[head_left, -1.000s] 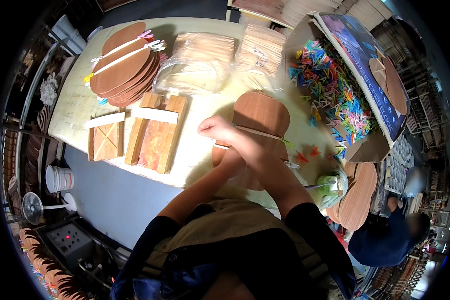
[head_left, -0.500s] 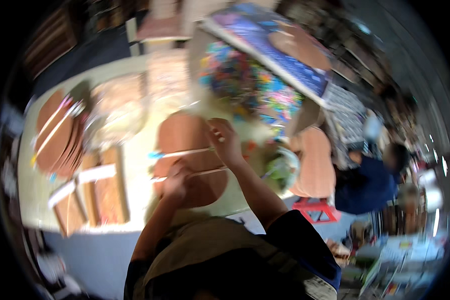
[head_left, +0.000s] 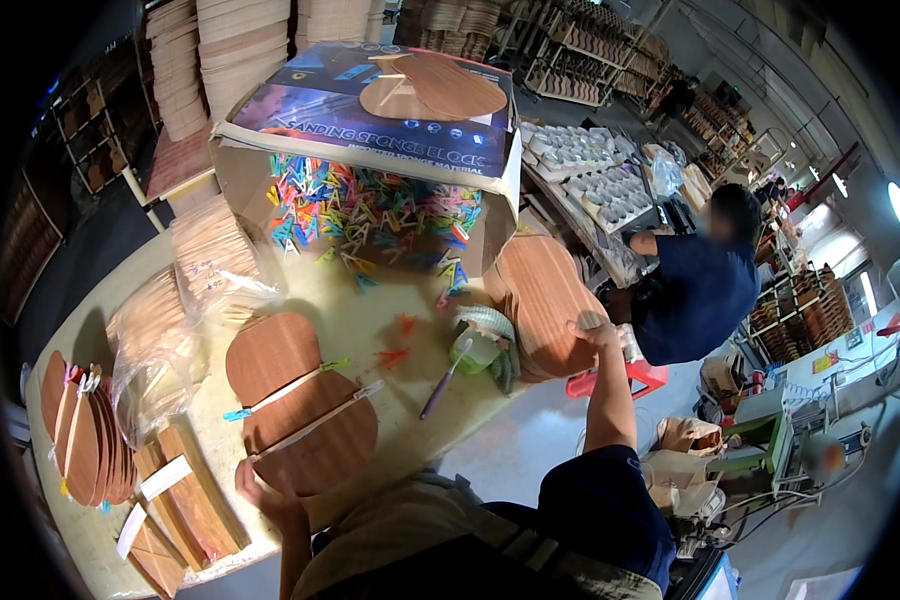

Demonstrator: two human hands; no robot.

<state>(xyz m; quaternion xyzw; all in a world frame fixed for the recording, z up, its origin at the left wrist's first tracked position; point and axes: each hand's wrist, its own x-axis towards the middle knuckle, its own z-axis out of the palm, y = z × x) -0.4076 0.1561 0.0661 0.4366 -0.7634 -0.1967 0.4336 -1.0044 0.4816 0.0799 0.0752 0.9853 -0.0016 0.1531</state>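
Head view: the person stands at a pale counter (head_left: 410, 300) where a guitar-shaped wood panel (head_left: 300, 400) lies flat, with thin wooden strips across it held by small clips at their ends. The step in hand looks like fetching the next panel while the clamped one rests: the right hand (head_left: 592, 328) is stretched out to a stack of panels (head_left: 540, 300) standing on edge off the counter's right end. Its fingers curl over the top edge of the outermost piece, touching it; whether it truly grips or only rests there I cannot tell. The left hand (head_left: 260, 490) lies at the near lower edge of the clamped panel, fingers loosely spread and pressing on the wood, holding nothing.

The next move, as I judge it, calls for a firm pinch on one panel only, so the rest of the stack stays leaning, and a lift clear of the green cup (head_left: 478, 350) and the purple-handled brush (head_left: 440, 385) just beside it.

Behind, an open box (head_left: 370, 150) spills coloured clips (head_left: 370, 210) onto the counter. At the left edge lie more panels bundled with strips (head_left: 80, 430) and bagged veneer (head_left: 160, 340). Another person in dark blue (head_left: 695, 290) works well apart on the right.
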